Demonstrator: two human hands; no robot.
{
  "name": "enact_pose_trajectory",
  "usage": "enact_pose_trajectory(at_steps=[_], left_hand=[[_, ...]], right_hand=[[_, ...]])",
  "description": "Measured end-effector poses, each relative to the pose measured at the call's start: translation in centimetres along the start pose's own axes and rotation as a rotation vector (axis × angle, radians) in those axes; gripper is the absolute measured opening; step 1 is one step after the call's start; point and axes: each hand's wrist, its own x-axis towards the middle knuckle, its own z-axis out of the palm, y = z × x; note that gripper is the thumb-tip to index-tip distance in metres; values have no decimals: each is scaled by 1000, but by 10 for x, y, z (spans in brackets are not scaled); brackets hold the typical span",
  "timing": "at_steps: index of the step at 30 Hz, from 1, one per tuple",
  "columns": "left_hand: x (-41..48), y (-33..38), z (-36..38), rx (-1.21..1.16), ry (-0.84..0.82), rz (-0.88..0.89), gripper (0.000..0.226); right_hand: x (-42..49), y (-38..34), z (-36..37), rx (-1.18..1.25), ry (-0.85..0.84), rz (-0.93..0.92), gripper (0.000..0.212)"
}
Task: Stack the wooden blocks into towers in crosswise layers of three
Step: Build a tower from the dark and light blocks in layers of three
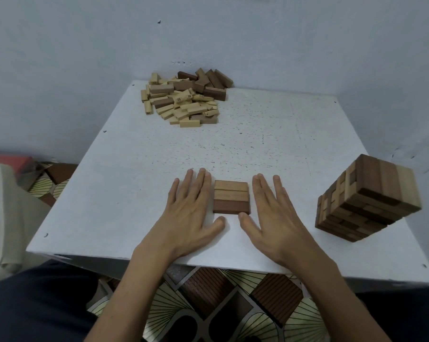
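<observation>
Snugly side by side lie three blocks [231, 197], two tan, one dark brown, between flat, straight fingers [205, 185].

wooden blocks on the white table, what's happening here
A person is building block towers. The left hand and right hand lie flat and open on the white table, flanking a layer of three blocks laid side by side. A built tower stands to the right, and a pile of loose blocks waits at the far edge.

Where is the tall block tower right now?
In the head view, the tall block tower stands near the right edge of the table, right of the right hand.
</observation>
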Motion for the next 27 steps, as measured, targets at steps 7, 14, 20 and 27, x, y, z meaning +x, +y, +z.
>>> enact_pose_trajectory(at_steps=[7, 14, 20, 27], left_hand=[[13, -23, -16, -293, 57, 152, 100], [21, -27, -14, -346, 46, 156, 101], [21, -26, -13, -376, 77, 169, 102], [7, -9, -44, -438, 125, 167, 100]], right_hand=[[10, 4, -19, 182, -46, -82, 85], [14, 3, -18, 175, -64, -85, 80], [12, 1, -17, 172, -18, -105, 80], [-6, -15, -41, 137, 91, -180, 80]])
